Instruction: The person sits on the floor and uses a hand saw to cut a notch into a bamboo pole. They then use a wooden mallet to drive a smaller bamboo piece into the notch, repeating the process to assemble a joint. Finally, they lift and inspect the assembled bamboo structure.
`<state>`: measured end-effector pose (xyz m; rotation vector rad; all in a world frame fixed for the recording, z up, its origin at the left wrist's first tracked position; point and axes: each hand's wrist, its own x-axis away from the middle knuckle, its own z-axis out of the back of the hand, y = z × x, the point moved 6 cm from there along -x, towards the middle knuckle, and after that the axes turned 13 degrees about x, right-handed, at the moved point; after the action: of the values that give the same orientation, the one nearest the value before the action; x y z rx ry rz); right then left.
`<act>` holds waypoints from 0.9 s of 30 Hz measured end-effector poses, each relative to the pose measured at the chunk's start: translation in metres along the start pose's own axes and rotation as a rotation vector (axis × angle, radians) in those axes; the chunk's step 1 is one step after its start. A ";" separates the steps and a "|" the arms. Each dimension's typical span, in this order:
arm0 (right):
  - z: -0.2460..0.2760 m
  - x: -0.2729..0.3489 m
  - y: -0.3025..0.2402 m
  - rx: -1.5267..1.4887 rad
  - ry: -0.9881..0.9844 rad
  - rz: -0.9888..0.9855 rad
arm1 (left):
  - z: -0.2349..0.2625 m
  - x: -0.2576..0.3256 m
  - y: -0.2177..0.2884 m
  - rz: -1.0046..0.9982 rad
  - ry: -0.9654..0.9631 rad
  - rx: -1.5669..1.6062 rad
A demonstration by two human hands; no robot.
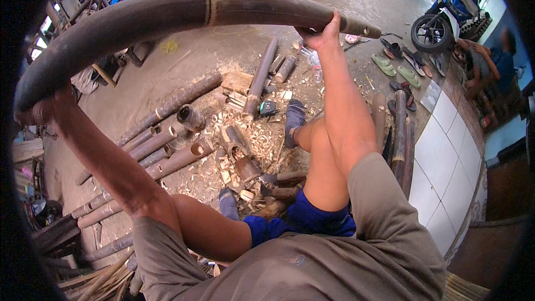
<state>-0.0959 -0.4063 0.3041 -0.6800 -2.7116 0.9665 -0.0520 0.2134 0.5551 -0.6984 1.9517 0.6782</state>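
A long dark bamboo pole (167, 14) is held up across the top of the view, above the knees, bent by the lens. It is gripped near its left end by the left hand (39, 111) and near its right end by the right hand (323, 33), both closed around it. Below, cut bamboo pieces (167, 145) and wood chips (262, 139) are scattered on the concrete floor (139, 89). Sandals (398, 67) and a motorbike (446, 17) are seen further right.
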 end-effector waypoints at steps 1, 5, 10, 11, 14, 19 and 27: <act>-0.002 0.002 -0.001 0.003 -0.006 0.003 | 0.020 -0.008 0.002 0.006 0.040 0.011; -0.008 -0.001 -0.006 -0.007 -0.052 0.018 | 0.114 -0.054 0.020 -0.007 0.111 -0.039; -0.022 0.004 -0.008 -0.010 -0.084 0.033 | 0.120 -0.050 0.021 -0.101 -0.036 -0.323; -0.023 0.005 -0.010 -0.011 -0.082 0.044 | 0.110 -0.033 0.013 -0.065 0.063 -0.245; -0.029 0.006 -0.012 -0.047 -0.120 0.061 | 0.074 0.005 0.006 0.013 0.328 -0.073; -0.047 0.004 -0.036 -0.014 -0.278 0.089 | 0.080 0.029 -0.002 0.062 0.639 -0.048; -0.076 0.014 -0.054 0.089 -0.379 0.157 | 0.119 0.052 -0.022 0.108 0.900 -0.033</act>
<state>-0.1033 -0.3946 0.3976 -0.7702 -2.9429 1.3705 0.0105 0.2718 0.4549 -1.0387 2.8135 0.4904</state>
